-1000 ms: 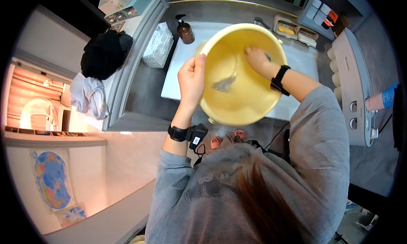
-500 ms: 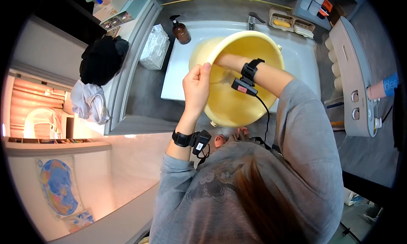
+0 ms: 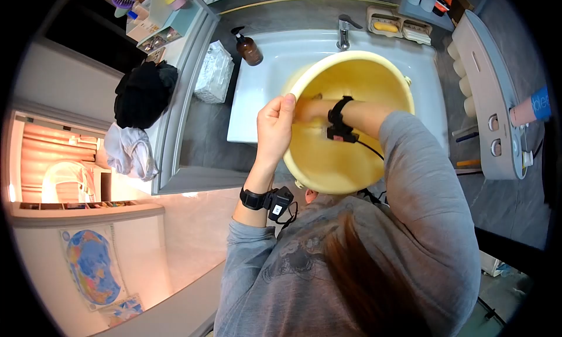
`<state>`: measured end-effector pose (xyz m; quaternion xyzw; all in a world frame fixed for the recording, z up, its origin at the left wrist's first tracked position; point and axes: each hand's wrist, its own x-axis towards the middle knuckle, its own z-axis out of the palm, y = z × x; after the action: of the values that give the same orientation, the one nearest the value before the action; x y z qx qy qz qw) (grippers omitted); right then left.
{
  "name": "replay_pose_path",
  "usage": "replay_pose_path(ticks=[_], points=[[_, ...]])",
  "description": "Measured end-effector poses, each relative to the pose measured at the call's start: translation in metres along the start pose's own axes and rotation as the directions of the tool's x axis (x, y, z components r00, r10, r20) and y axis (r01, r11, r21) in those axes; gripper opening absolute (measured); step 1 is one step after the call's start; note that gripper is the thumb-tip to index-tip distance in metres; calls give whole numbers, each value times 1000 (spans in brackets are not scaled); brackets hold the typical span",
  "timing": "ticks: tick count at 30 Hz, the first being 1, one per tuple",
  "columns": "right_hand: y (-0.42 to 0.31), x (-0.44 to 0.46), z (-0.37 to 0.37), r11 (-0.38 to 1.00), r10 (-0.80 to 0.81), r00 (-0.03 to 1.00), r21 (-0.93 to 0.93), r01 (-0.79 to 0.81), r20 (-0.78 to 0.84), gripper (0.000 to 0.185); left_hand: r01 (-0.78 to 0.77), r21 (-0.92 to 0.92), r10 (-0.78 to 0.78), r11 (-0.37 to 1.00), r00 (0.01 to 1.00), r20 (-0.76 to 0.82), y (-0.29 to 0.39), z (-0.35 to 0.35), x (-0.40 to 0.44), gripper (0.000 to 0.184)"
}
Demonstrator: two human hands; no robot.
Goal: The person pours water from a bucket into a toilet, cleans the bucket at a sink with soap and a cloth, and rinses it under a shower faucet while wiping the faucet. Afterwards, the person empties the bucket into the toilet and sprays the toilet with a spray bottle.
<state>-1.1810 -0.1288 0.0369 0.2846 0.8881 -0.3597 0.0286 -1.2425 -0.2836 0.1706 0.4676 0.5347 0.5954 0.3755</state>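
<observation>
A large yellow bucket (image 3: 345, 172) is tilted on its side over the white sink (image 3: 244, 117), its open mouth turned toward me. My left hand (image 3: 275, 125) is closed around the left part of the rim, thumb lying on the edge. Inside the bucket, my right hand (image 3: 309, 110) is at the inner left wall, close behind the rim. Its fingers are blurred and partly hidden, so whether it holds anything does not show. Both wrists carry black straps with small devices.
Behind the bucket stands the chrome faucet (image 3: 343, 35). A brown pump bottle (image 3: 249, 50) and a white woven basket (image 3: 213, 73) are at left. A soap tray (image 3: 383, 22) sits at back right, and a white dispenser (image 3: 489, 103) with a cup is at right.
The bucket has shifted right and toward me, and its mouth faces me more; the faucet shows more fully. My left hand stays on the rim. My right hand has moved lower inside.
</observation>
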Motion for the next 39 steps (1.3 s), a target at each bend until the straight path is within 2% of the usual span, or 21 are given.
replay_pose_path(ticks=[1,3,6,7,10,14,16,17,19,21,23,25,27,29,30,31,33,35,37,38,39], points=[[-62,-64,-15,967,21,998,-253,-3,66,39,9,-17,-8,1000,1000,11,2,0,2,34],[-18,-25,32,972,-3,953,-223,74,302,41,13,-36,-13,999,1000,16,5,-1,4,35],[-19,-47,24,899,85,824,-400,178,560,48,26,-27,-26,999,1000,-7,8,-7,7,34],[-28,-52,12,899,86,824,-400,178,560,48,15,-13,-15,1000,1000,3,9,-5,10,34],[-28,-53,13,909,-212,977,-359,210,34,40,24,-3,-24,1000,1000,1,6,-4,13,33],[-7,-15,-21,904,-156,980,-381,192,124,35,84,-67,-86,994,996,-38,3,-10,15,33],[6,-14,-36,894,199,972,-431,-126,127,32,77,-80,-80,994,996,-40,1,-16,16,33],[22,-7,-27,827,168,980,-556,-81,107,33,73,-93,-76,993,996,-38,1,-18,16,33],[-2,-23,-25,785,202,882,-609,114,425,35,90,-120,-95,989,995,-39,5,-19,16,33],[-4,-33,7,862,98,894,-486,143,437,56,97,-145,-105,985,993,-45,7,-19,16,33],[-24,-38,5,937,130,899,-348,26,418,58,86,-117,-91,989,995,-45,5,-17,16,33],[-28,-19,-11,930,91,934,-364,45,347,59,95,-124,-98,988,995,-20,1,-22,18,33],[-7,-1,-28,954,89,953,-300,2,289,45,87,-96,-93,992,994,-60,1,-24,17,33],[-7,-12,-43,916,30,996,-400,7,86,46,83,-116,-91,990,994,-66,2,-24,17,33],[-5,-11,-47,856,187,981,-499,-138,48,48,80,-137,-90,987,993,-71,2,-24,16,33],[-2,-11,-44,854,184,982,-503,-133,53,48,79,-140,-91,987,993,-79,1,-25,14,33],[4,-12,-33,674,345,886,-739,-4,310,51,81,-121,-89,989,994,-58,-1,-26,14,33],[-17,-32,-18,851,279,855,-525,-8,438,50,80,-130,-87,988,995,-48,-1,-23,17,33],[-48,-43,-2,865,61,899,-473,169,433,51,81,-131,-87,988,996,-36,1,-21,19,33],[-58,-40,-1,865,58,899,-472,173,435,51,83,-94,-86,992,996,-28,2,-19,19,33],[-66,-37,1,863,-116,930,-428,268,349,49,87,-57,-88,995,996,-19,4,-18,19,33]])
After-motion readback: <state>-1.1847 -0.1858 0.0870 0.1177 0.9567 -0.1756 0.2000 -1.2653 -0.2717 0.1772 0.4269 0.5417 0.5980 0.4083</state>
